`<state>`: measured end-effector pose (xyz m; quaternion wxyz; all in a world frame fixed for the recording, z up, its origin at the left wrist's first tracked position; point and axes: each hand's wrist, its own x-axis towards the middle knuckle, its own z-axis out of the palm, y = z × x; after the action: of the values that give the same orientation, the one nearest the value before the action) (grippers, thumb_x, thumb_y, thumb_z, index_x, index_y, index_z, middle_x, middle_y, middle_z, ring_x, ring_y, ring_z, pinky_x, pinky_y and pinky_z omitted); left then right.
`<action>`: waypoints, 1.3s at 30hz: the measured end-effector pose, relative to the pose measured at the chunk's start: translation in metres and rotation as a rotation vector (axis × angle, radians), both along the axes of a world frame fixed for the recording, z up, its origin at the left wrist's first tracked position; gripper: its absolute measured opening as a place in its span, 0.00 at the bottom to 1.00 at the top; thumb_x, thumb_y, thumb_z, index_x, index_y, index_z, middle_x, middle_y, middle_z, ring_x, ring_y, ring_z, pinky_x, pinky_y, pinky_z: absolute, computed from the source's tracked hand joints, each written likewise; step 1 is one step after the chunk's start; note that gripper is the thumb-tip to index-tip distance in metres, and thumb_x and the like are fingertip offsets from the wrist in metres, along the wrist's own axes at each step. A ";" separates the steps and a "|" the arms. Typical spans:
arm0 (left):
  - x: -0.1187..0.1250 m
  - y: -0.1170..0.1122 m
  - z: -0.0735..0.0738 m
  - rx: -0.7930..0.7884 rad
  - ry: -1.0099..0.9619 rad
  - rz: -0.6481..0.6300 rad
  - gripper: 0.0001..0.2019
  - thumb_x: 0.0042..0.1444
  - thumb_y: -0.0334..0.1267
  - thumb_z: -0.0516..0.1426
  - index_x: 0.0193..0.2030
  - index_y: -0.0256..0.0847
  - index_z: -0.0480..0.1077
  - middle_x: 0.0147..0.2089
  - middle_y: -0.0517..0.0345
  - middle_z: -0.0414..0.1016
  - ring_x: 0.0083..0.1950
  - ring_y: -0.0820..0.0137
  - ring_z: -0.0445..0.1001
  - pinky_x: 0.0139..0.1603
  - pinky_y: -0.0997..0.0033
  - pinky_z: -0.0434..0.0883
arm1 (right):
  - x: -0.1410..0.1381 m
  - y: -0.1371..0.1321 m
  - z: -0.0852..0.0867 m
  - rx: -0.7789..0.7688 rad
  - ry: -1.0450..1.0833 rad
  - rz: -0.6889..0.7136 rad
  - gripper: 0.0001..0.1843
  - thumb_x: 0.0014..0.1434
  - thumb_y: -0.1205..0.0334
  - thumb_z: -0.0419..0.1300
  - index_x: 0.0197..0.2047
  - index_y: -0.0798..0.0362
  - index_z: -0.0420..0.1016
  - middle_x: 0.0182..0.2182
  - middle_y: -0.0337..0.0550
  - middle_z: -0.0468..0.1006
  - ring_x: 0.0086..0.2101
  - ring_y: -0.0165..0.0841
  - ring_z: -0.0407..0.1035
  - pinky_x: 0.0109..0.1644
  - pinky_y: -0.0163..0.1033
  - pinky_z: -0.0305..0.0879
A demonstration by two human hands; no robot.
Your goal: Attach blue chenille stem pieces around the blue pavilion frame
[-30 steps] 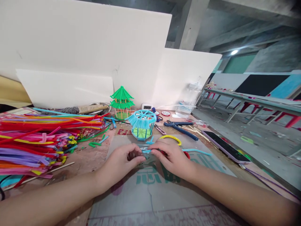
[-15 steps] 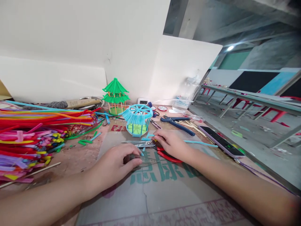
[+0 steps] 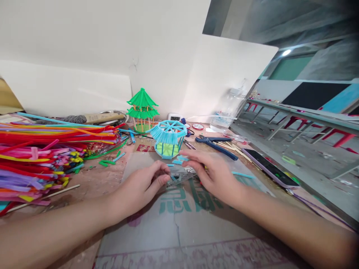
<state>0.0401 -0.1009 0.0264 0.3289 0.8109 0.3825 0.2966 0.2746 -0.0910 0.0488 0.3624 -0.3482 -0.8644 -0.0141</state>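
My left hand (image 3: 141,186) rests on the cardboard mat (image 3: 182,228), thumb and forefinger pinched at the edge of a clear plastic piece (image 3: 179,175). My right hand (image 3: 214,173) hovers just right of it, fingers stretched out towards several short blue straw pieces (image 3: 177,161) lying in front of a small blue straw pavilion (image 3: 169,140). The right fingertips are slightly smeared and hold nothing I can see. A green straw pavilion (image 3: 142,110) stands behind the blue one.
A big pile of coloured straws (image 3: 42,149) fills the left side, with a wooden skewer (image 3: 42,196) before it. Blue-handled pliers (image 3: 217,144), a phone (image 3: 266,169) and a clear bottle (image 3: 227,112) lie to the right. White boards stand behind.
My right hand let go of the scissors area and lifted forward to the blue pieces, fingers spreading. My left hand slid a little up to the clear piece. The camera shifted slightly.
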 end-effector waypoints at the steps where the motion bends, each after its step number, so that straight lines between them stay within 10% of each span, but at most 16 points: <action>1: 0.001 0.001 0.000 -0.019 -0.022 0.004 0.11 0.65 0.46 0.50 0.42 0.41 0.67 0.37 0.59 0.74 0.37 0.70 0.71 0.37 0.72 0.67 | -0.005 -0.004 -0.002 0.050 -0.011 0.026 0.10 0.67 0.66 0.53 0.48 0.52 0.72 0.37 0.44 0.81 0.37 0.34 0.75 0.41 0.38 0.69; 10: 0.008 0.000 0.004 -0.416 -0.210 0.032 0.13 0.59 0.46 0.56 0.42 0.38 0.73 0.34 0.60 0.76 0.19 0.81 0.62 0.20 0.79 0.62 | -0.015 -0.003 -0.017 -0.015 0.003 0.042 0.03 0.64 0.66 0.58 0.41 0.52 0.72 0.35 0.41 0.81 0.34 0.32 0.74 0.36 0.35 0.66; 14: 0.010 -0.003 0.002 -0.413 -0.281 -0.052 0.17 0.60 0.44 0.55 0.52 0.39 0.72 0.44 0.53 0.78 0.25 0.79 0.68 0.26 0.77 0.69 | -0.014 -0.003 -0.014 -0.003 0.045 0.035 0.05 0.65 0.67 0.55 0.42 0.52 0.72 0.37 0.43 0.80 0.37 0.33 0.73 0.41 0.37 0.67; 24: 0.009 -0.005 0.004 -0.420 -0.259 -0.025 0.13 0.61 0.42 0.55 0.47 0.39 0.74 0.25 0.64 0.71 0.24 0.78 0.68 0.24 0.79 0.66 | -0.016 -0.004 -0.010 0.123 -0.065 0.081 0.07 0.64 0.68 0.55 0.43 0.54 0.74 0.33 0.43 0.81 0.33 0.34 0.71 0.43 0.42 0.65; 39: 0.008 -0.005 0.002 -0.415 -0.235 -0.028 0.13 0.63 0.43 0.52 0.42 0.36 0.73 0.25 0.62 0.73 0.26 0.76 0.72 0.28 0.77 0.70 | -0.013 -0.004 -0.008 0.105 -0.112 0.118 0.12 0.63 0.71 0.52 0.46 0.52 0.74 0.33 0.43 0.81 0.33 0.33 0.72 0.44 0.41 0.64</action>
<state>0.0484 -0.1056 0.0285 0.5347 0.6912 0.3831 0.2993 0.2618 -0.0954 0.0404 0.3314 -0.2757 -0.9005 -0.0574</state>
